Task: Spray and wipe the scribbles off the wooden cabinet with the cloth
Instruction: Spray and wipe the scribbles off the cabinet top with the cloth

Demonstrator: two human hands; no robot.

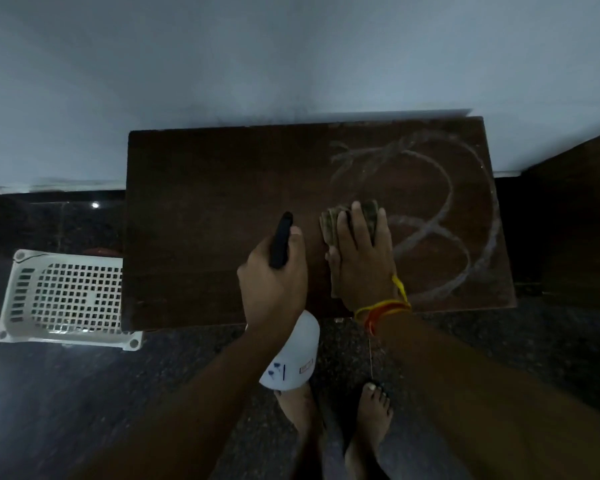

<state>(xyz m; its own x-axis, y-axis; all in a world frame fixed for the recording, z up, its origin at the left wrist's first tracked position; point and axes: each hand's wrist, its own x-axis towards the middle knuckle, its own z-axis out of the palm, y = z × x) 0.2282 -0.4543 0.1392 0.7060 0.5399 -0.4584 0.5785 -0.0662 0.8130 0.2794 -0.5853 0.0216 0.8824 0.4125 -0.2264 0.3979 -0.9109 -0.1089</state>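
Dark wood cabinet fills the centre, back edge against a pale wall, front edge nearest the person. White chalky scribbles loop over the right half of the top, reaching close to the right edge & toward the back; left half of the top is bare wood w/ room to move. Right hand lies flat, fingers spread & pressing a folded cloth onto the top just left of the scribbles; cloth pokes out beyond the fingertips. Yellow & red threads circle that wrist. Left hand is closed round a spray bottle: black head sticks out above the fist over the cabinet, thumb beside it, white body hangs below the hand past the front edge. Can't tell how full the bottle is. The 2 hands are just beside each other, not touching. White perforated basket sits on the dark floor left of the cabinet, partly tucked behind its left edge; nothing visible in it. Bare feet stand on the floor below the front edge.
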